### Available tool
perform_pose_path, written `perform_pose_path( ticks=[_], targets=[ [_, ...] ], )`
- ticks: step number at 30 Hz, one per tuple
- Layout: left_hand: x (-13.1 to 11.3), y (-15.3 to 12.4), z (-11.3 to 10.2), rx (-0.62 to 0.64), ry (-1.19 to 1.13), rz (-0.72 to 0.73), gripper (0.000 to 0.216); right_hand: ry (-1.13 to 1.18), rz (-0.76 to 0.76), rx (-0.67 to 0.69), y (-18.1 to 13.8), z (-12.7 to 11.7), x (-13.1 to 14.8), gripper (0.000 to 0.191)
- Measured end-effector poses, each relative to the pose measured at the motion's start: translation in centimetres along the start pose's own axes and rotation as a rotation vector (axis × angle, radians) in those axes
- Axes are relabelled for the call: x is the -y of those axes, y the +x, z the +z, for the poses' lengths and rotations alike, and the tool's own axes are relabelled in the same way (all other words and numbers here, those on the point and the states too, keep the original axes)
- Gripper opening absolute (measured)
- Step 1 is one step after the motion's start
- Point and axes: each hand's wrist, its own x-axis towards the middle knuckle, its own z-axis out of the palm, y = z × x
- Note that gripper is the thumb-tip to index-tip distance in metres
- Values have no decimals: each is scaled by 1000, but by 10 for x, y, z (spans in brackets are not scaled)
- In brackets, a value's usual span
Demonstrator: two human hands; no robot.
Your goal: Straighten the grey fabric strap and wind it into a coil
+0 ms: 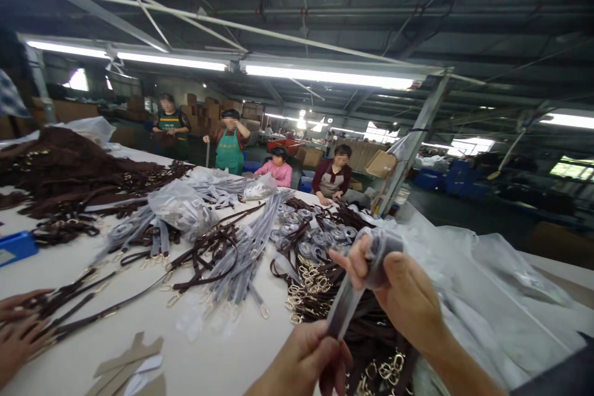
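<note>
While my left hand [304, 356] and right hand [399, 288] pinch one grey strap [346, 306], brown straps [366, 328] pile underneath; four workers [229, 139] stand beyond the table [232, 352].

Four people [278, 164] beyond the table, one blue box [17, 246], and brown straps [83, 179] past counting.

Right hand [399, 288]: raised at right of centre, forearm entering from the near right corner, thumb and fingers [355, 263] closed in a pinch, palm turned left. Left hand [304, 362]: lower and nearer, at the bottom edge, fingers curled into a closed grip, knuckles upward.
</note>
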Motion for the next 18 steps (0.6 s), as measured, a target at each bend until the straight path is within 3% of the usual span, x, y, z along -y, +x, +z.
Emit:
perform_pose_path(
  ticks=[2,6,11,14,18],
  targets=[
    [-2,-8,0,68,-178,-134,61,-281,-119,35,4,-13,-10,32],
    [-17,-29,-6,65,-323,-259,61,-819,-197,206,2,-34,-41,23],
    [-39,-49,-31,152,-351,-375,52,-1135,-276,583,-31,-36,-73,36],
    [-50,-53,-56,226,-207,-506,43,-1174,-38,757,-65,-26,-83,42],
    [-53,-50,-85,296,91,-607,26,-678,497,681,-105,-12,-82,34]
  ],
)
